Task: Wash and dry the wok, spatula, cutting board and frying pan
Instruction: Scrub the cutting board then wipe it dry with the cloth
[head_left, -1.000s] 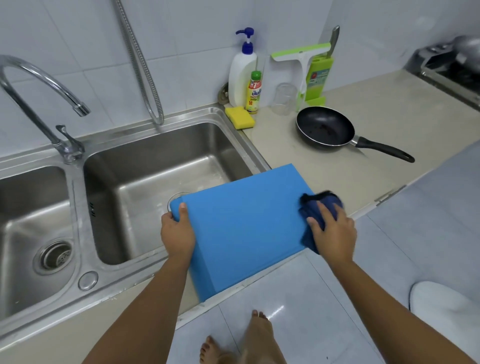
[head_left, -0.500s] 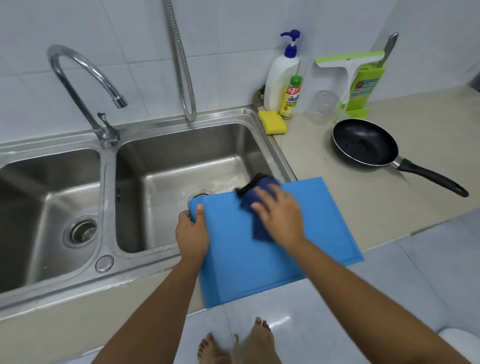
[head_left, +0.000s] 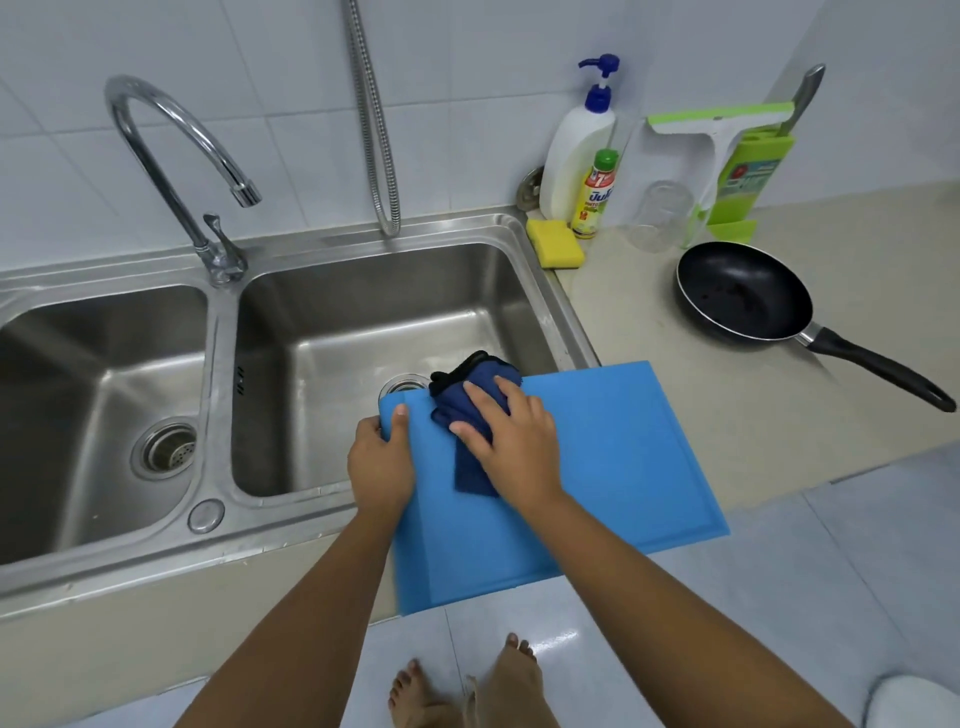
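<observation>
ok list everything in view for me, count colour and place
cutting board: 1, blue, over sink rim and counter edge
cloth: 1, dark blue, on board
frying pan: 1, black, counter right
sink: 1, steel, two basins, left
tap: 1, chrome, behind sink
hose: 1, chrome, wall
sponge: 1, yellow, sink corner
pump bottle: 1, white, by wall
small bottle: 1, yellow, beside it
jar: 1, clear, by wall
squeegee: 1, white-green, by wall
feet: 2, bare, floor
left grip: 1, holds board's left edge
right grip: 1, presses cloth
</observation>
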